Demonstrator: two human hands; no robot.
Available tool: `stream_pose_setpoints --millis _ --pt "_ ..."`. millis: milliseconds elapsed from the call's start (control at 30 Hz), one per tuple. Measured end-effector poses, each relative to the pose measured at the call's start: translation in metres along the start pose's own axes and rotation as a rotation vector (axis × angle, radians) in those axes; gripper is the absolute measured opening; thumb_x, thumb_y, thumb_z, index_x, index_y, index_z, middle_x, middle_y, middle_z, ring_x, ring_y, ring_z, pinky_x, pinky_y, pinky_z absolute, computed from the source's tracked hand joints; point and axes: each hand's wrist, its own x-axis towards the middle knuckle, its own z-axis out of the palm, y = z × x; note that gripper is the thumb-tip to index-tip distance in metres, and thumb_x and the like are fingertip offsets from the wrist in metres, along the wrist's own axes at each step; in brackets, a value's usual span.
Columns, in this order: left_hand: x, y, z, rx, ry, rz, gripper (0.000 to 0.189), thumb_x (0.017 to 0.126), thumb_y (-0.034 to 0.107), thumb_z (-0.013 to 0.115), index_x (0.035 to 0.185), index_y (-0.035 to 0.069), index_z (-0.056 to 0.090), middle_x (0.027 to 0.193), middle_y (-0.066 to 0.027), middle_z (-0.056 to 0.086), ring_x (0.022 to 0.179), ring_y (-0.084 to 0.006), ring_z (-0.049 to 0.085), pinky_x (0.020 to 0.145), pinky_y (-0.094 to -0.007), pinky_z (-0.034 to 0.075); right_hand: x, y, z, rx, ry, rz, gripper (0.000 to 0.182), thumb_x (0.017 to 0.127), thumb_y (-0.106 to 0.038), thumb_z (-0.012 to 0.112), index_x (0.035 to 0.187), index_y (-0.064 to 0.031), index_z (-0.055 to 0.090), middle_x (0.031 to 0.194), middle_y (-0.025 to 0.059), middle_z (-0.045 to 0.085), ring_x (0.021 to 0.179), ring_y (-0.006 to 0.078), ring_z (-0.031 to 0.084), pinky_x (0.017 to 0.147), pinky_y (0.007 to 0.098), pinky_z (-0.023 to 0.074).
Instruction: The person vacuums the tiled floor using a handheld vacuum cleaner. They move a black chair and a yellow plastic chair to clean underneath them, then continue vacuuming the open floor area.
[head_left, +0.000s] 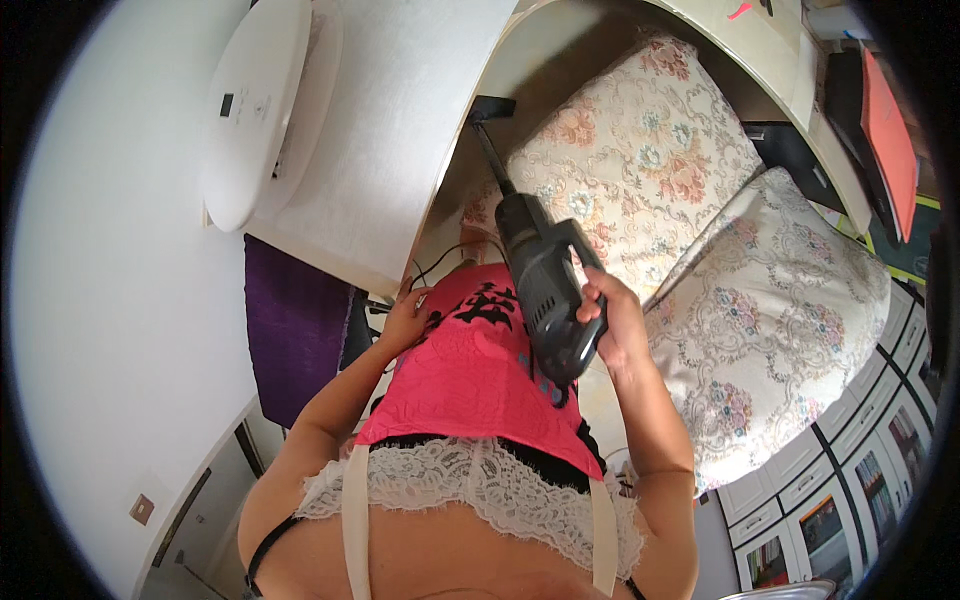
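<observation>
My right hand (611, 315) is closed around the handle of a black handheld vacuum cleaner (551, 292). Its narrow tube slants up and left to a flat floor nozzle (493, 108), which lies beneath the desk's edge beside a chair covered in floral fabric (637, 150). My left hand (406, 316) is at the near corner of the pale desk (390, 150), by a thin black cord (450, 251). Whether its fingers grip the cord or the desk corner is not plain. A pink apron (465, 367) covers my front, under the vacuum body.
A second floral cushion or cover (772, 322) bulges at the right. A white oval appliance (259, 112) stands on the desk, with purple cloth (296, 330) hanging below. The desk curves round above the chair. White cabinets (817, 510) stand at lower right.
</observation>
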Motion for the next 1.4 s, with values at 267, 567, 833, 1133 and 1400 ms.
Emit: stream_pose_setpoints --millis 267,567,833,1133,1400 --pt "-0.037 -0.033 -0.018 -0.276 -0.112 -0.104 0.027 0.090 0.017 0.051 0.114 0.007 0.059 0.103 -0.0100 0.065 0.094 -0.0181 0.061 0.080 -0.0284 0.046 0.045 0.003 0.055 0.302 0.010 -0.253 0.012 0.084 -0.008 0.059 0.079 -0.0046 0.049 0.065 0.0036 0.046 0.050 0.0112 0.040 0.046 0.0269 0.0374" --pt "-0.074 -0.047 -0.033 -0.446 0.104 -0.220 0.027 0.091 0.009 0.048 0.117 0.005 0.056 0.113 -0.0072 0.060 0.100 -0.0145 0.057 0.083 -0.0267 0.045 0.209 -0.070 0.104 0.525 0.062 -0.544 0.021 0.085 -0.013 0.055 0.068 -0.0051 0.048 0.060 0.0057 0.046 0.047 0.0161 0.043 0.043 0.0345 0.0404" --pt "-0.111 -0.040 -0.005 -0.452 0.170 -0.328 0.029 0.090 0.005 0.047 0.119 0.005 0.055 0.117 -0.0069 0.058 0.099 -0.0142 0.057 0.077 -0.0255 0.048 0.281 -0.151 0.062 0.184 -0.102 -0.426 0.016 0.088 -0.015 0.051 0.097 -0.0141 0.037 0.065 0.0070 0.042 0.045 0.0205 0.042 0.040 0.0405 0.0400" --pt "-0.138 -0.040 0.007 -0.500 0.319 -0.382 0.043 0.087 0.006 0.050 0.129 0.008 0.042 0.112 -0.0069 0.057 0.068 -0.0089 0.052 0.058 -0.0232 0.045 0.186 -0.004 0.086 0.563 -0.181 -0.245 0.012 0.092 -0.023 0.046 0.101 -0.0181 0.039 0.065 0.0032 0.042 0.048 0.0176 0.039 0.046 0.0365 0.0375" --pt "-0.191 -0.114 0.028 -0.560 0.357 -0.282 0.042 0.089 0.008 0.050 0.131 0.008 0.041 0.117 -0.0071 0.054 0.071 -0.0082 0.050 0.060 -0.0224 0.044 0.084 0.122 0.073 0.705 -0.270 -0.028 0.010 0.094 -0.026 0.043 0.099 -0.0218 0.036 0.064 0.0013 0.041 0.052 0.0163 0.039 0.053 0.0341 0.0368"
